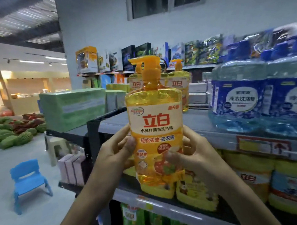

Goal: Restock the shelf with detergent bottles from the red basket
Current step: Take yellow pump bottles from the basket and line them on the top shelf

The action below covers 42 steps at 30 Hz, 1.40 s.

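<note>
I hold an orange pump-top detergent bottle upright in front of the shelf's top board. My left hand grips its left side with the thumb across the label. My right hand grips its right side, thumb on the lower label. Two matching orange bottles stand at the back of the top board, partly hidden behind the held one. The red basket is out of view.
Large blue detergent jugs fill the top board's right part. Yellow refill packs sit on the shelf below. A blue child's chair stands on the floor at left, green boxes and watermelons beyond it.
</note>
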Each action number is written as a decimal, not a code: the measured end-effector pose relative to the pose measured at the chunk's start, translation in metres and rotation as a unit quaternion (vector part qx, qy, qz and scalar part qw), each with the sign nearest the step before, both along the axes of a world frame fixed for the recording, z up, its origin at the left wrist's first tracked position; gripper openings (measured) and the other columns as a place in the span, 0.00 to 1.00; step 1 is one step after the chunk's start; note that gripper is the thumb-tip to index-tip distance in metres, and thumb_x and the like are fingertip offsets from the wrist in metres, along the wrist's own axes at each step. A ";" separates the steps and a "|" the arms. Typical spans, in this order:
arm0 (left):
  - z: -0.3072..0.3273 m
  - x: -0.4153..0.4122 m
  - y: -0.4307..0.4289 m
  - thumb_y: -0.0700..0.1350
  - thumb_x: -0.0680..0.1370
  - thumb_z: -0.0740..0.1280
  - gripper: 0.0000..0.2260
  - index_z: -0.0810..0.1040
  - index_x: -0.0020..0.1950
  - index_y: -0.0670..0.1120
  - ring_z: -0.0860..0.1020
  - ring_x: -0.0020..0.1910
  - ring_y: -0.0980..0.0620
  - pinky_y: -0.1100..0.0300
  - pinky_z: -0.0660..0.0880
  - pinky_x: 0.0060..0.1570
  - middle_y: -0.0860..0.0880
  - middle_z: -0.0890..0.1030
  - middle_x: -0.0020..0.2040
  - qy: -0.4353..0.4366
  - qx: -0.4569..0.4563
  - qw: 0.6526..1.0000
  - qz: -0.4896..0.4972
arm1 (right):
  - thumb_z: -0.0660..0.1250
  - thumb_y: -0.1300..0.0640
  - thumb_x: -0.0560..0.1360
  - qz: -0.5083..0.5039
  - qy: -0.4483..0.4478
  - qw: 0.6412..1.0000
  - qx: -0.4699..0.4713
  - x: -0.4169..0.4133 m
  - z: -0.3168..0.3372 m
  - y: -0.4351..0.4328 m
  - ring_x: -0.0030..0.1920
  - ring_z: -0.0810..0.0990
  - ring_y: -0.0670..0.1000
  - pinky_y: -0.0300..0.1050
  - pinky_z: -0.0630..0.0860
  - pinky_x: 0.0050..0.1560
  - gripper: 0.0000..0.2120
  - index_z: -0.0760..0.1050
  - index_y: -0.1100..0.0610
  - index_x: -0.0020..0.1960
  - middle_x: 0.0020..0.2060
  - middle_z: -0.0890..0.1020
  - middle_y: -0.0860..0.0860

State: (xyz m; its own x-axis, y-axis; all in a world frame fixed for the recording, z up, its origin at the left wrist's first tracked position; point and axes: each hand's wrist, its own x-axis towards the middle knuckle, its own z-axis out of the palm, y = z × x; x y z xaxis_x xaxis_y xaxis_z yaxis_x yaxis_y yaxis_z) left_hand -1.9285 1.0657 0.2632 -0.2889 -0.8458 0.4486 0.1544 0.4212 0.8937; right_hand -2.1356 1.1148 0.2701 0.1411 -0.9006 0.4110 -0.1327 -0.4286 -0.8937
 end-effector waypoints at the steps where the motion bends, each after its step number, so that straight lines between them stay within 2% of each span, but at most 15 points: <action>1: 0.003 -0.005 -0.016 0.51 0.78 0.62 0.21 0.72 0.72 0.52 0.83 0.56 0.46 0.42 0.80 0.54 0.47 0.84 0.57 -0.001 0.000 1.000 -0.008 | 0.74 0.55 0.71 -0.009 0.003 1.000 -0.006 -0.003 0.004 -0.010 0.59 0.83 0.49 0.46 0.83 0.52 0.29 0.70 0.48 0.70 0.58 0.84 0.47; 5: 0.026 -0.025 -0.073 0.54 0.79 0.64 0.21 0.72 0.72 0.52 0.84 0.55 0.44 0.40 0.79 0.54 0.47 0.85 0.57 0.009 -0.013 0.999 -0.052 | 0.77 0.47 0.69 -0.034 0.002 0.999 -0.036 -0.018 0.023 -0.052 0.57 0.84 0.47 0.42 0.82 0.50 0.30 0.71 0.45 0.68 0.57 0.85 0.45; 9: 0.057 -0.035 -0.120 0.53 0.79 0.61 0.21 0.71 0.72 0.52 0.83 0.55 0.47 0.47 0.81 0.49 0.48 0.85 0.57 -0.009 -0.058 0.995 -0.083 | 0.77 0.46 0.67 -0.057 -0.007 0.996 -0.063 -0.025 0.047 -0.090 0.55 0.85 0.48 0.40 0.82 0.47 0.30 0.72 0.49 0.67 0.56 0.85 0.47; 12: 0.075 -0.037 -0.161 0.55 0.79 0.62 0.19 0.74 0.69 0.53 0.83 0.54 0.47 0.47 0.81 0.49 0.49 0.85 0.54 -0.034 -0.075 0.991 -0.102 | 0.75 0.57 0.70 -0.075 -0.021 0.995 -0.063 -0.023 0.062 -0.120 0.54 0.85 0.47 0.40 0.83 0.47 0.26 0.72 0.54 0.66 0.54 0.85 0.49; 16: 0.085 -0.034 -0.219 0.50 0.82 0.58 0.17 0.74 0.69 0.52 0.83 0.54 0.45 0.45 0.79 0.52 0.49 0.85 0.51 -0.067 -0.047 0.987 -0.136 | 0.73 0.64 0.70 -0.119 -0.015 0.992 -0.026 -0.014 0.070 -0.166 0.58 0.84 0.52 0.53 0.81 0.59 0.29 0.70 0.55 0.68 0.58 0.84 0.52; 18: 0.083 -0.028 -0.246 0.49 0.83 0.57 0.15 0.74 0.69 0.54 0.83 0.56 0.46 0.43 0.77 0.56 0.50 0.85 0.52 -0.097 -0.030 0.984 -0.145 | 0.72 0.65 0.73 -0.164 0.012 0.986 -0.007 -0.007 0.067 -0.189 0.60 0.82 0.50 0.58 0.78 0.64 0.27 0.70 0.50 0.68 0.57 0.84 0.47; 21: 0.078 -0.014 -0.283 0.52 0.84 0.58 0.15 0.71 0.71 0.59 0.80 0.62 0.48 0.38 0.73 0.62 0.53 0.83 0.59 -0.162 -0.034 0.976 -0.142 | 0.72 0.62 0.75 -0.208 0.057 0.976 0.042 0.006 0.066 -0.219 0.60 0.80 0.47 0.59 0.75 0.66 0.26 0.69 0.46 0.68 0.56 0.83 0.43; 25: 0.082 0.003 -0.324 0.53 0.83 0.57 0.17 0.67 0.73 0.61 0.76 0.65 0.50 0.46 0.74 0.58 0.54 0.81 0.63 -0.204 -0.025 0.969 -0.136 | 0.73 0.56 0.76 -0.234 0.160 0.955 0.087 0.026 0.076 -0.255 0.64 0.77 0.50 0.57 0.74 0.67 0.29 0.62 0.46 0.71 0.61 0.80 0.44; 28: 0.089 0.014 -0.352 0.52 0.84 0.55 0.14 0.69 0.69 0.62 0.78 0.62 0.51 0.48 0.75 0.58 0.54 0.82 0.59 -0.236 -0.031 0.960 -0.145 | 0.72 0.52 0.76 -0.254 0.193 0.941 0.114 0.042 0.081 -0.286 0.65 0.76 0.52 0.55 0.76 0.64 0.32 0.57 0.46 0.74 0.65 0.77 0.46; 30: 0.090 0.020 -0.369 0.52 0.84 0.54 0.13 0.71 0.66 0.61 0.80 0.58 0.52 0.49 0.77 0.58 0.54 0.84 0.56 -0.232 -0.020 0.961 -0.150 | 0.71 0.51 0.77 -0.273 0.208 0.931 0.127 0.050 0.082 -0.309 0.65 0.76 0.53 0.55 0.77 0.62 0.32 0.57 0.46 0.74 0.65 0.76 0.47; 34: 0.087 0.021 -0.397 0.50 0.86 0.52 0.14 0.73 0.65 0.57 0.82 0.50 0.57 0.60 0.77 0.41 0.54 0.85 0.51 -0.198 0.008 0.970 -0.144 | 0.71 0.49 0.77 -0.302 0.232 0.915 0.135 0.059 0.083 -0.352 0.66 0.76 0.56 0.58 0.76 0.65 0.33 0.56 0.49 0.75 0.67 0.76 0.50; 36: 0.083 0.017 -0.408 0.49 0.86 0.50 0.15 0.72 0.67 0.56 0.81 0.50 0.59 0.61 0.77 0.41 0.55 0.84 0.52 -0.180 0.004 0.974 -0.135 | 0.70 0.48 0.78 -0.307 0.243 0.911 0.126 0.061 0.082 -0.365 0.68 0.75 0.56 0.59 0.73 0.69 0.34 0.54 0.51 0.76 0.69 0.75 0.51; 39: 0.068 0.010 -0.420 0.46 0.86 0.50 0.15 0.71 0.69 0.52 0.81 0.50 0.61 0.66 0.78 0.41 0.53 0.82 0.56 -0.145 -0.015 0.982 -0.120 | 0.68 0.47 0.79 -0.328 0.277 0.897 0.109 0.062 0.073 -0.373 0.68 0.75 0.56 0.53 0.71 0.70 0.34 0.53 0.52 0.77 0.70 0.75 0.52; 41: 0.056 0.005 -0.425 0.42 0.84 0.57 0.15 0.68 0.70 0.52 0.80 0.55 0.57 0.63 0.78 0.48 0.52 0.81 0.59 -0.135 -0.034 0.982 -0.130 | 0.69 0.45 0.77 -0.344 0.318 0.877 0.111 0.061 0.064 -0.372 0.68 0.75 0.56 0.50 0.71 0.67 0.36 0.54 0.52 0.77 0.69 0.75 0.52; 42: 0.053 0.003 -0.426 0.39 0.82 0.61 0.19 0.66 0.71 0.53 0.80 0.56 0.56 0.61 0.78 0.50 0.53 0.80 0.59 -0.137 -0.042 0.980 -0.141 | 0.70 0.43 0.75 -0.345 0.339 0.867 0.118 0.060 0.060 -0.371 0.67 0.75 0.56 0.48 0.71 0.66 0.38 0.55 0.53 0.77 0.68 0.75 0.53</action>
State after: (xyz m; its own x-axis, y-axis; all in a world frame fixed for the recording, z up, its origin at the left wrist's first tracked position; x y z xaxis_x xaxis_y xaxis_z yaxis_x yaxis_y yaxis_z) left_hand -1.9250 0.6398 0.3159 -0.6251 -0.6782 0.3864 0.0341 0.4709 0.8815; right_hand -2.0754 0.7442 0.3298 -0.3278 -0.9143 0.2379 -0.8148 0.1461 -0.5610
